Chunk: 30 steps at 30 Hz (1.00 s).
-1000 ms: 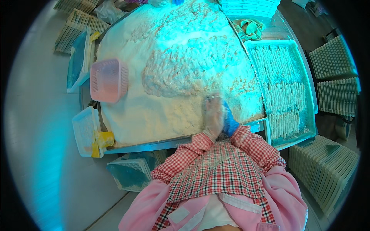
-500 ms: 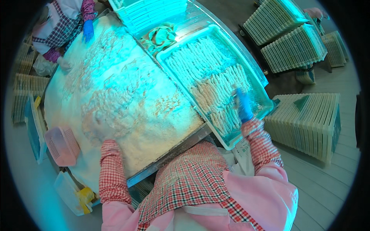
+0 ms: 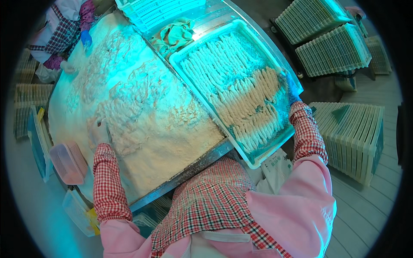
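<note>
My left hand point(image 3: 98, 132), in a pale, powder-dusted glove, is low over the heap of white powdery coating point(image 3: 146, 150). Its fingers look apart, with nothing clear between them, though they blend into the powder. At the right side of a pale plastic tray point(image 3: 254, 160), my blue-gloved right hand point(image 3: 294, 89) closes on the rim; some of its fingers are hidden. Rows of coated strips point(image 3: 241, 94) lie side by side in the tray, some browner than others. Lumpy coated pieces point(image 3: 124, 103) lie in the powder beyond my left hand.
A pink basket point(image 3: 69, 162) stands at the table's left edge. Stacked trays point(image 3: 163, 10) and a crumpled cloth point(image 3: 174, 36) lie beyond the tray. More stacks point(image 3: 348, 137) stand at right. A co-worker's blue-gloved hand point(image 3: 86, 39) is at the far left.
My right hand has moved from over the strips to the tray's right rim. My left hand has shifted left and now shows above the powder, where it was hidden before.
</note>
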Tool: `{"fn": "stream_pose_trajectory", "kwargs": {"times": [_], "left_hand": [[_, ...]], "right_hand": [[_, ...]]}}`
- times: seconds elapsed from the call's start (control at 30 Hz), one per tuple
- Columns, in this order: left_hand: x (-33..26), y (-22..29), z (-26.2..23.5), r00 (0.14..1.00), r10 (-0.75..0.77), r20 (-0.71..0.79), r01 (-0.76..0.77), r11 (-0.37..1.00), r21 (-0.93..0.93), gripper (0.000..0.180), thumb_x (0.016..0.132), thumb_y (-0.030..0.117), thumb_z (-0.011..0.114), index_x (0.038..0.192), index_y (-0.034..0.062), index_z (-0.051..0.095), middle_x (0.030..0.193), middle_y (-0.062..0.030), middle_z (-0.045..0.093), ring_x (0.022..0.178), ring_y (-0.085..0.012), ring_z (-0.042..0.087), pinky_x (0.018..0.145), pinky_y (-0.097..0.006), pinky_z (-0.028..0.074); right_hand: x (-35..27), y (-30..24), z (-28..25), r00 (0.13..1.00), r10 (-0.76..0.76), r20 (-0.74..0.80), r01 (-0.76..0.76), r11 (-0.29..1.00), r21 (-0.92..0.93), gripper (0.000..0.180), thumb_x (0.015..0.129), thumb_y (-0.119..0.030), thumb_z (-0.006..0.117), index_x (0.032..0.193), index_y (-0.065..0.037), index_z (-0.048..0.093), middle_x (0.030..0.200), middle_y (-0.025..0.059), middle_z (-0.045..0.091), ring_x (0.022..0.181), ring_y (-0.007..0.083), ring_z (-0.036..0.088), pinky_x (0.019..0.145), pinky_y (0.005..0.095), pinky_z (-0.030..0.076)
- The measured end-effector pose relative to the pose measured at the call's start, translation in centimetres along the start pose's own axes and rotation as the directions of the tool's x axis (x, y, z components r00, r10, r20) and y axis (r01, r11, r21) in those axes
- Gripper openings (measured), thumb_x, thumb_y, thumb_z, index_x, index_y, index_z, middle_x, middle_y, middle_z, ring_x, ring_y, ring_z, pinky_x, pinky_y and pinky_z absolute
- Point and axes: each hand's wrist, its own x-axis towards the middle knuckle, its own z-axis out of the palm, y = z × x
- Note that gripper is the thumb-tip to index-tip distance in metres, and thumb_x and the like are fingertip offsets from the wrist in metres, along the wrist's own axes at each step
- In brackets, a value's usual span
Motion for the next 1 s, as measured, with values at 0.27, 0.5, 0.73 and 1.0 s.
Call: {"fn": "stream_pose_trajectory", "kwargs": {"times": [0.27,0.5,0.73,1.0], "left_hand": [[-4.7,0.1,-1.3,0.96,-0.19,0.207,0.281,0.69,-0.667,0.025,0.088,0.016,0.059,0.107,0.0014,0.065,0.098,-0.0079,0.067,0.089,-0.0181,0.062,0.081,-0.033,0.048],[-19.9,-0.6,-2.7,0.859,0.464,0.217,-0.325,0.821,-0.47,0.031,0.084,0.013,0.063,0.113,0.0039,0.064,0.11,-0.0166,0.065,0.105,-0.0305,0.06,0.091,-0.036,0.047],[-25.0,5.2,-0.6,0.961,-0.098,0.257,0.132,0.984,-0.119,0.042,0.089,0.013,0.053,0.128,0.0004,0.051,0.11,-0.0168,0.064,0.097,-0.0251,0.062,0.085,-0.032,0.049],[-24.1,3.9,-1.6,0.969,0.085,0.234,0.065,0.821,-0.567,0.049,0.083,0.01,0.054,0.131,0.0031,0.047,0.117,-0.0211,0.057,0.105,-0.0364,0.055,0.093,-0.042,0.044]], "right_hand": [[-5.8,-2.3,3.8,0.931,-0.332,-0.149,0.181,0.778,-0.602,0.045,0.096,-0.031,0.052,0.134,-0.008,0.049,0.106,0.0168,0.064,0.087,0.0298,0.06,0.075,0.0387,0.049],[-21.0,-8.7,26.4,0.773,-0.448,0.45,0.511,0.859,-0.024,0.036,0.095,-0.014,0.055,0.129,-0.003,0.053,0.122,0.0132,0.06,0.11,0.0205,0.057,0.093,0.0329,0.044],[-31.2,-8.0,41.2,0.582,-0.335,0.741,0.73,0.616,-0.295,0.051,0.088,-0.02,0.057,0.135,-0.006,0.045,0.13,0.0232,0.046,0.116,0.0397,0.047,0.094,0.0445,0.046],[-33.0,-5.7,39.1,0.325,-0.182,0.928,0.864,0.456,-0.213,0.043,0.084,-0.015,0.058,0.126,-0.005,0.054,0.118,0.0177,0.054,0.099,0.0333,0.054,0.074,0.0429,0.051]]}}
